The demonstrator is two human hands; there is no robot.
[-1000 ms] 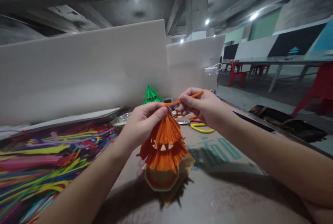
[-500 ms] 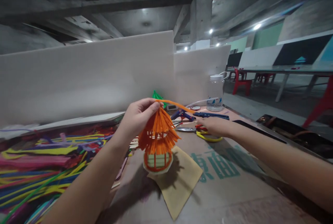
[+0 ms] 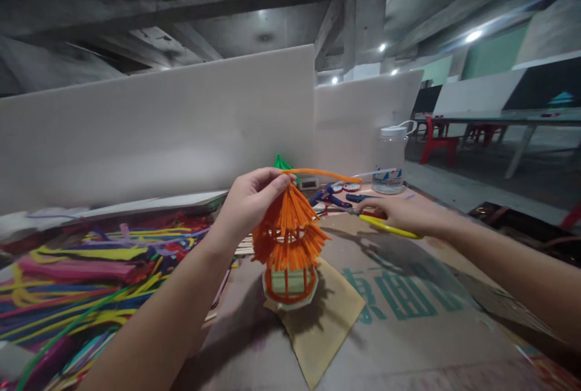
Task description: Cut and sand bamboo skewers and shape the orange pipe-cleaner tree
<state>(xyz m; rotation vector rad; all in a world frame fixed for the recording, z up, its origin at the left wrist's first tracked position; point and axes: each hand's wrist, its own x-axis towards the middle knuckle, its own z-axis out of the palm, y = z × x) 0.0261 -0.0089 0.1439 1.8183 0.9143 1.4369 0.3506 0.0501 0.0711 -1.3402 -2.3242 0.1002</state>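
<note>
My left hand (image 3: 258,194) pinches the peak of a small two-tiered orange pavilion model (image 3: 290,246), which looks built of pipe cleaners. From the same fingertips an orange pipe cleaner (image 3: 322,173) stretches off to the right. The model stands on a tan square sheet (image 3: 327,324). To the right, my right hand (image 3: 403,212) is closed around the handles of a pair of scissors (image 3: 390,227), yellow on the near loop, with the blades pointing left. Behind the blades lies a dark blue glue gun (image 3: 330,196). Part of a green peaked piece (image 3: 284,163) shows behind my left hand.
Bundles of coloured pipe cleaners (image 3: 100,258) cover the left side. A clear plastic bottle (image 3: 390,161) stands at the back right, near a blue-handled tool (image 3: 361,197). White boards (image 3: 204,118) wall off the rear. Cardboard with green lettering (image 3: 408,342) covers the tabletop.
My right hand has picked the scissors up off the tabletop, and their blades now point left above it. My left hand keeps its pinch at the model's peak. The whole view has shifted slightly.
</note>
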